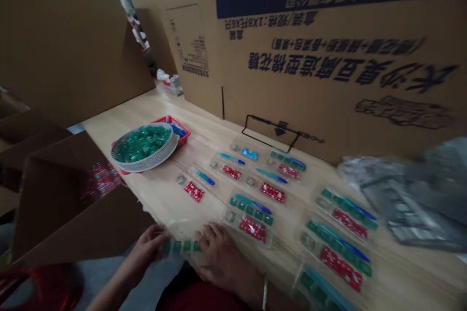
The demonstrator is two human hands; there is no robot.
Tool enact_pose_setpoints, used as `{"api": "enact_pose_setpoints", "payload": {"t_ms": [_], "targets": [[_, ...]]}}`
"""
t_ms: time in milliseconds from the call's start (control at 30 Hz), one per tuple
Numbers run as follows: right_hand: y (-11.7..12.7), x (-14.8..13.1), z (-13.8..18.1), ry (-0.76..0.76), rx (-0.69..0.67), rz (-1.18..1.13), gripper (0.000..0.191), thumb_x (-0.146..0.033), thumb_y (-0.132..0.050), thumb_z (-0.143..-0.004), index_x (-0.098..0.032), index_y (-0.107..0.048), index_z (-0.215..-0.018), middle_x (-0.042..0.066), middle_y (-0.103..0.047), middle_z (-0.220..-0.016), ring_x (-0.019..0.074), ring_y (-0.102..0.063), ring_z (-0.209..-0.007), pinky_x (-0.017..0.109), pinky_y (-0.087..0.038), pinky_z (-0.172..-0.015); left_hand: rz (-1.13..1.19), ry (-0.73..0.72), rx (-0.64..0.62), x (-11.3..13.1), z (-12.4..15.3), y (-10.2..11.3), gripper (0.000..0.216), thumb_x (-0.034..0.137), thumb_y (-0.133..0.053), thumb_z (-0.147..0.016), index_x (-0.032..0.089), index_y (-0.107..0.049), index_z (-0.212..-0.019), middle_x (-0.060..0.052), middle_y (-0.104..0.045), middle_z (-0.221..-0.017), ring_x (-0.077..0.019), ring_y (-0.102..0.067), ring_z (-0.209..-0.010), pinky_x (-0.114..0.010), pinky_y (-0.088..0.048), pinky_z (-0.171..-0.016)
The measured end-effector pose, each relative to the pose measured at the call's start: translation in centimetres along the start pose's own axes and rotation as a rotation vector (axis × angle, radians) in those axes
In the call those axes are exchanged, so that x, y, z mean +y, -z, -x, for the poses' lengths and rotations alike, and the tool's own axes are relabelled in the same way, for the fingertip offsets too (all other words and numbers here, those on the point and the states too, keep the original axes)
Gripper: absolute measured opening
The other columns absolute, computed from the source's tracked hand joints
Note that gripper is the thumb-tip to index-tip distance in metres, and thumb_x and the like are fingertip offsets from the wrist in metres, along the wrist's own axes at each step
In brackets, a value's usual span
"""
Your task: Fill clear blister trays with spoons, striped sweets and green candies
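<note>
A clear plastic tray with a row of green square pieces (pixel 182 246) lies between my hands at the table's near edge. My left hand (pixel 151 243) has its fingers closed at the tray's left end. Over the right end, my right hand (pixel 221 255) curls its fingers, covering part of the row; the picture is slightly blurred there. Just to the right lies a filled clear tray (pixel 229 228) with green pieces, a blue pen-like stick (pixel 255 202) and a red white-dotted packet (pixel 253 229). A white round basket (pixel 155 163) heaped with green wrapped pieces (pixel 144 142) stands farther left.
Several similar trays (pixel 321 250) cover the table's right side. A red basket (pixel 185 137) with blue items sits behind the white one. Large cartons (pixel 310 73) wall the back; an open carton (pixel 54 209) stands left. Grey plastic bags (pixel 423 199) lie at right.
</note>
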State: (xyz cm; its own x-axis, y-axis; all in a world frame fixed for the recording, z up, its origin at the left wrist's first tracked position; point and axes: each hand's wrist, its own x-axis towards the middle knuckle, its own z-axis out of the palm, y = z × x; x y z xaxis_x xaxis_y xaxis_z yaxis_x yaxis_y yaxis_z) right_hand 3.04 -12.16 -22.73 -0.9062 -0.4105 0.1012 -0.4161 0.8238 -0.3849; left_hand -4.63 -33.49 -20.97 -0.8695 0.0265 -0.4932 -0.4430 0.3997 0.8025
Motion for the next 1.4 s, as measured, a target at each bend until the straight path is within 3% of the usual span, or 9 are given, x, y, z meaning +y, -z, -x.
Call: {"api": "enact_pose_setpoints", "payload": {"t_ms": [133,267,433,567,700,833,933,1033,1400], "targets": [[2.1,0.1,0.8,0.034,0.078,0.031,0.043,-0.025,-0.059,-0.082,-0.011,-0.05,-0.121,0.011,-0.063,-0.107,0.0229,-0.058,-0.091,0.034,-0.052,-0.078,0.196,0.084,-0.261,3.5,1.3,-0.5,0.061,0.038,-0.074,-0.062,0.018,-0.054,-0.115,-0.002,-0.066,-0.074,-0.0191,-0.061,-0.068,-0.027,-0.046,-0.059],[4.7,2.1,2.9,-0.037,0.394,0.1,0.039,-0.014,-0.049,-0.087,-0.011,-0.048,-0.126,0.012,-0.064,-0.11,0.0221,-0.06,-0.094,0.033,-0.052,-0.082,0.233,0.008,-0.386,6.7,0.5,-3.3,0.068,0.045,-0.071,-0.067,0.022,-0.046,-0.126,-0.005,-0.066,-0.087,-0.021,-0.06,-0.077,-0.03,-0.046,-0.067],[8.5,7.3,6.4,-0.238,0.515,0.056,0.042,-0.005,-0.044,-0.085,-0.022,-0.053,-0.123,0.007,-0.062,-0.113,0.0198,-0.06,-0.101,0.033,-0.052,-0.086,0.181,-0.389,-0.612,9.6,-3.3,-8.8,0.066,0.061,-0.049,-0.079,0.028,-0.039,-0.136,-0.012,-0.052,-0.128,-0.0257,-0.054,-0.101,-0.034,-0.046,-0.076],[10.6,12.4,7.7,-0.428,0.494,-0.281,0.03,-0.016,-0.048,-0.085,-0.022,-0.059,-0.112,0.006,-0.062,-0.109,0.0195,-0.061,-0.099,0.033,-0.052,-0.082,-0.096,-0.629,-0.718,12.5,-5.9,-13.5,0.055,0.049,-0.056,-0.079,0.02,-0.05,-0.126,-0.01,-0.061,-0.109,-0.0187,-0.058,-0.084,-0.03,-0.046,-0.073],[9.8,17.8,6.8,-0.677,0.601,-0.541,0.027,-0.026,-0.056,-0.078,-0.017,-0.059,-0.103,0.005,-0.067,-0.09,0.0188,-0.064,-0.082,0.03,-0.052,-0.073,-0.359,-0.756,-0.565,14.9,-8.7,-18.7,0.042,0.037,-0.05,-0.084,0.014,-0.05,-0.119,-0.006,-0.063,-0.095,-0.0134,-0.06,-0.07,-0.025,-0.048,-0.062],[8.1,20.6,5.5,-0.803,0.654,-0.486,0.029,-0.027,-0.055,-0.076,-0.016,-0.057,-0.103,0.005,-0.064,-0.085,0.0202,-0.063,-0.077,0.033,-0.051,-0.072,-0.635,-0.8,-0.356,16.2,-11.5,-22.3,0.042,0.019,-0.059,-0.075,0.013,-0.053,-0.116,-0.006,-0.064,-0.096,-0.0143,-0.061,-0.069,-0.026,-0.049,-0.064],[7.7,20.4,5.2,-0.907,0.655,-0.315,0.039,-0.028,-0.057,-0.077,-0.015,-0.054,-0.113,0.011,-0.059,-0.102,0.0246,-0.06,-0.091,0.036,-0.047,-0.079,-0.747,-0.828,-0.299,16.9,-12.3,-23.4,0.038,0.014,-0.058,-0.074,0.013,-0.056,-0.112,-0.01,-0.064,-0.104,-0.02,-0.063,-0.088,-0.031,-0.048,-0.08],[8.0,19.7,5.4,-0.999,0.5,-0.133,0.04,-0.029,-0.052,-0.084,-0.015,-0.051,-0.122,0.012,-0.057,-0.107,0.0237,-0.061,-0.09,0.033,-0.046,-0.078,-0.874,-0.837,-0.296,17.4,-12.0,-24.1,0.038,0.014,-0.055,-0.079,0.013,-0.055,-0.117,-0.012,-0.065,-0.107,-0.0224,-0.062,-0.098,-0.033,-0.046,-0.088],[8.2,19.1,5.6,-1.074,0.42,-0.114,0.037,-0.023,-0.053,-0.085,-0.009,-0.052,-0.12,0.016,-0.061,-0.107,0.025,-0.064,-0.09,0.031,-0.047,-0.075,-1.092,-0.724,-0.265,17.0,-10.4,-25.7,0.034,0.013,-0.047,-0.084,0.013,-0.052,-0.118,-0.015,-0.068,-0.102,-0.0227,-0.064,-0.098,-0.03,-0.046,-0.08]]}}
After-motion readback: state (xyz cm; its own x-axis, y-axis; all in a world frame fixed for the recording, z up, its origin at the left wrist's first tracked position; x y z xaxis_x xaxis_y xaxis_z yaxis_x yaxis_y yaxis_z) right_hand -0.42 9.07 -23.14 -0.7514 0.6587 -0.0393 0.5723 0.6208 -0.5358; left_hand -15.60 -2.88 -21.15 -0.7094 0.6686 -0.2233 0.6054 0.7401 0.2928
